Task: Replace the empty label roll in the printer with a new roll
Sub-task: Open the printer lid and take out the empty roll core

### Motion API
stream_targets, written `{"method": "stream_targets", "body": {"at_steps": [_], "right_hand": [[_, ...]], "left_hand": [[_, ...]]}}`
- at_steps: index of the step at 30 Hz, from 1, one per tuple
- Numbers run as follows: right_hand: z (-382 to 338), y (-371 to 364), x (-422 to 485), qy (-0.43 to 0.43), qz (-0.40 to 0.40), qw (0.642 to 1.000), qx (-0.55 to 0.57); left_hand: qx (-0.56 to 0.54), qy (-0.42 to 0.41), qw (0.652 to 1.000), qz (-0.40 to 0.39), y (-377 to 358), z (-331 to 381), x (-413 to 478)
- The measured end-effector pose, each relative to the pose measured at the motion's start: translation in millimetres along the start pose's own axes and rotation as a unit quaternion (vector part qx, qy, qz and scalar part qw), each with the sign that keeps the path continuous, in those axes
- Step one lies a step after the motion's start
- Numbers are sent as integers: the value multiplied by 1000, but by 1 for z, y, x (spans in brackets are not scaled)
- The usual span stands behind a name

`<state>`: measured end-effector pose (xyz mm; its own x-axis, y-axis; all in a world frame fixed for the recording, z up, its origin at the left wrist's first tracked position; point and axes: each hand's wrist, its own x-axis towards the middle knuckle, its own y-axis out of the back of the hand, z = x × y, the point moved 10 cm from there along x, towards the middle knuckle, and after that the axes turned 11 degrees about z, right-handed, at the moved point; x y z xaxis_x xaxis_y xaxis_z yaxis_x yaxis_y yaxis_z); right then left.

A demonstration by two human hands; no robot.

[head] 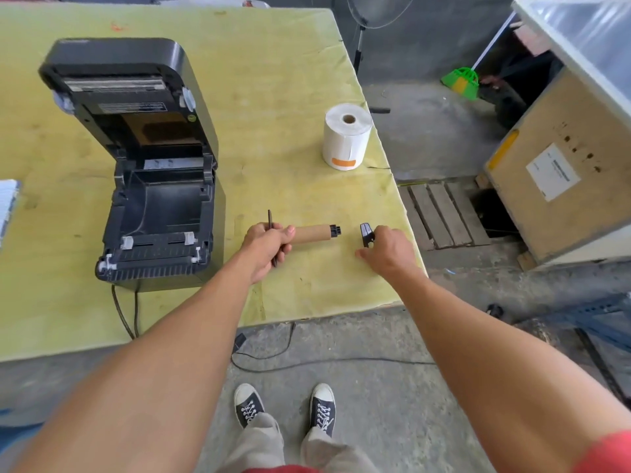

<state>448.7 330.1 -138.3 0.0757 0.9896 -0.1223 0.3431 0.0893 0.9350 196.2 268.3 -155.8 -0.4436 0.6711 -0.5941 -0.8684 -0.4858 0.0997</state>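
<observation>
The black label printer stands on the left of the yellow-green table with its lid swung up and its roll bay bare. My left hand grips an empty brown cardboard core on a black spindle, whose end sticks out to the right. A thin black flange shows at the hand's left side. My right hand holds a separate black end guide, a short way right of the spindle's tip. A full white label roll with an orange sticker stands on end near the table's right edge.
The table ends just right of my right hand. Below it lie a concrete floor, a wooden pallet and a large crate. The printer's cable hangs over the front edge. A white stack sits at the far left.
</observation>
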Motion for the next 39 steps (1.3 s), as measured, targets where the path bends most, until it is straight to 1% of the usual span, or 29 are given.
{"method": "stream_targets", "body": {"at_steps": [5, 10, 12, 13, 14, 15, 16, 17, 18, 19, 21, 24, 26, 27, 29, 30, 31, 32, 33, 34, 36, 37, 39], "right_hand": [[1, -7, 3, -13, 4, 1000, 4], [8, -8, 5, -45, 0, 999, 22], [6, -2, 5, -46, 25, 998, 27], [4, 3, 6, -51, 42, 997, 48], [3, 7, 6, -67, 50, 991, 101], [2, 6, 7, -97, 37, 976, 193], [-1, 0, 5, -137, 0, 942, 306], [-6, -8, -1, -179, -53, 897, 400], [-13, -14, -6, -198, -107, 861, 455], [-22, -18, -11, -197, -149, 845, 475], [-33, -20, -16, -177, -186, 840, 479], [-40, -19, -15, -171, -183, 843, 476], [-42, -15, -11, -185, -162, 832, 497], [-40, -11, -7, -198, -138, 819, 521], [-27, 1, 4, -237, -67, 792, 559], [-16, 9, 10, -251, -24, 790, 559], [-6, 18, 16, -252, 11, 802, 542], [1, 26, 22, -237, 33, 826, 510], [4, 32, 29, -211, 40, 857, 469], [1, 34, 34, -176, 27, 888, 425], [-16, 27, 39, -90, -38, 938, 334], [-25, 20, 38, -53, -73, 952, 294], [-39, 7, 37, -10, -115, 964, 239]], "left_hand": [[1, 10, 1000, 2, 3, -6, 4], [-4, 18, 1000, 1, 4, -4, 6], [-6, 23, 1000, -2, 4, -4, 6], [-8, 26, 1000, -5, 3, -3, 5], [-10, 28, 1000, -8, 3, -2, 5], [-14, 30, 999, -10, 3, -1, 4], [-19, 31, 999, -11, 3, 1, 4], [-24, 31, 999, -12, 2, 2, 3], [-28, 32, 999, -15, 1, 4, 2], [-31, 32, 999, -21, -1, 6, 1], [-31, 32, 998, -35, -3, 9, -3], [-27, 26, 998, -46, -3, 15, -5], [-32, 25, 998, -48, -3, 17, -7], [-35, 23, 998, -45, -2, 18, -7], [-35, 22, 999, -28, 6, 17, -5], [-32, 22, 999, -21, 11, 16, -3], [-28, 22, 999, -14, 16, 15, -1], [-23, 21, 999, -9, 20, 14, 1], [-20, 21, 1000, -2, 25, 13, 2], [-18, 21, 1000, 4, 28, 13, 3], [-17, 23, 1000, 12, 30, 11, 5], [-15, 24, 1000, 12, 30, 11, 5], [-9, 27, 1000, 8, 29, 9, 5]]}}
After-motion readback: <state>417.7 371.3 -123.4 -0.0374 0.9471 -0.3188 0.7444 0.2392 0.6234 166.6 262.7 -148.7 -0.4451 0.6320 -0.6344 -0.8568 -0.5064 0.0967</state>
